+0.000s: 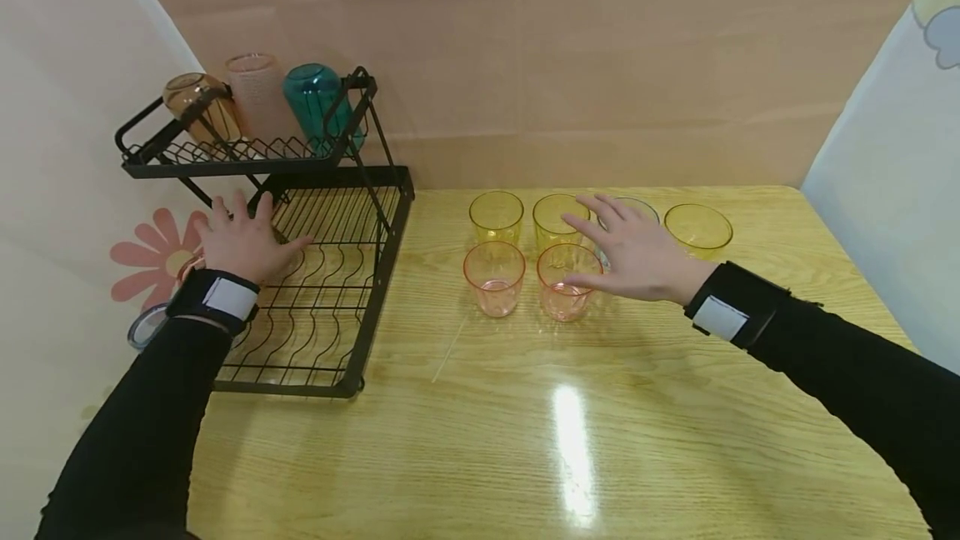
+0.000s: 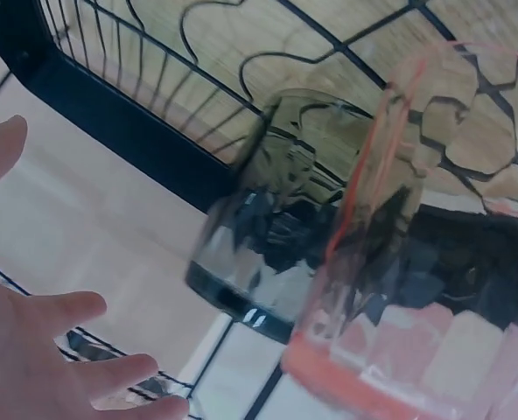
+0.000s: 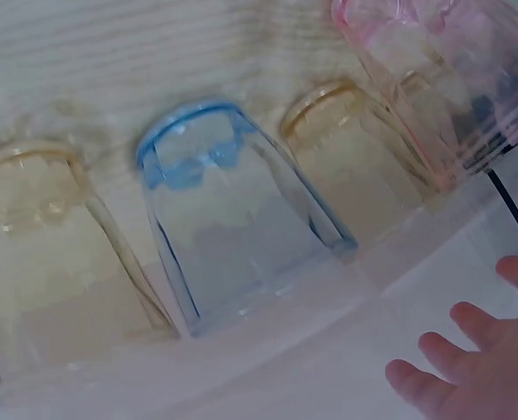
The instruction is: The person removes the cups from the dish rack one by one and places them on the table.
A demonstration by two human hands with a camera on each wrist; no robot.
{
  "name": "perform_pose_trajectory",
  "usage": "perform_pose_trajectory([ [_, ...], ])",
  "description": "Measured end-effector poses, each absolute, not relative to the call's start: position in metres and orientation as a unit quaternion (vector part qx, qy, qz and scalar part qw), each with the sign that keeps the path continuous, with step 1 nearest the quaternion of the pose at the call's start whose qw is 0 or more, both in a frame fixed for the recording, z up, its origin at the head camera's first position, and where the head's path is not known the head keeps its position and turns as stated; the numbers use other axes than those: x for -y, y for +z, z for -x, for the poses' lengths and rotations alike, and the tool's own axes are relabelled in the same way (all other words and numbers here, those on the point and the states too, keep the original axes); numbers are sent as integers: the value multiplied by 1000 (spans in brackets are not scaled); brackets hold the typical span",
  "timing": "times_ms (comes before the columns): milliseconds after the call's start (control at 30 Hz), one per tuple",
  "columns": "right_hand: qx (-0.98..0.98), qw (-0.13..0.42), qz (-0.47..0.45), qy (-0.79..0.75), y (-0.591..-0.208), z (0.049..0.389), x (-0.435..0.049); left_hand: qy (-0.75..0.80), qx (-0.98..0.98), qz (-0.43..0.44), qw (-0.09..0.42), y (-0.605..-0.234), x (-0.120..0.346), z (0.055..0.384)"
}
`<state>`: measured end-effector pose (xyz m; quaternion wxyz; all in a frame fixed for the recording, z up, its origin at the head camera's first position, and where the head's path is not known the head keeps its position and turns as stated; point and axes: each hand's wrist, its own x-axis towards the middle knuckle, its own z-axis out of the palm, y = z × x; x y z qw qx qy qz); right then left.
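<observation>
The left hand is spread wide, fingers apart, holding nothing, over the left part of the black rack's lower tier. The left-wrist view shows a coral-rimmed glass and a smoky glass beside it; they seem to stand rim-down on the wires, probably so that water can drain.

The right hand is also spread and holds nothing. It hovers over the group of glasses; the right-wrist view shows its visible fingertips apart from them, though whether the thumb touches a glass I cannot tell.

Under and beside that hand, six glasses stand upright on the wooden table: a left pink glass and a right pink glass in front; behind them two yellow glasses, a blue-edged glass and a far-right yellow glass. The close rows perhaps keep them within easy reach.

On the rack's upper tier are an amber glass, a tall pink glass and a teal glass, the teal apparently upside down.
</observation>
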<state>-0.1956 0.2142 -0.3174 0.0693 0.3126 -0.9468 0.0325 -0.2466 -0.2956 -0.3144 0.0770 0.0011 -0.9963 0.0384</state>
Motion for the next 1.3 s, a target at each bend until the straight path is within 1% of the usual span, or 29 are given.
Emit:
perform_pose_trajectory([
  [100,947,57,-314,27,-309,198,-213,22,998,-27,53,-314,302,256],
  [333,945,48,-324,14,-289,203,-204,-13,997,-76,21,-310,313,275],
  [467,948,24,-317,7,-279,203,-196,-16,994,-110,-17,-309,314,282],
  [633,950,7,-313,3,-273,202,-185,-37,989,-131,-53,-307,310,285],
  [767,947,9,-322,2,-274,202,-174,-55,986,-135,-79,-305,306,281],
  [867,943,13,-333,5,-276,202,-166,-59,984,-141,-92,-310,310,283],
  [967,940,13,-340,12,-280,201,-157,-51,982,-152,-98,-318,315,290],
  [1067,939,10,-343,19,-285,201,-151,-45,981,-162,-93,-325,319,297],
  [1300,938,8,-344,31,-294,204,-138,-37,984,-170,-34,-338,325,302],
])
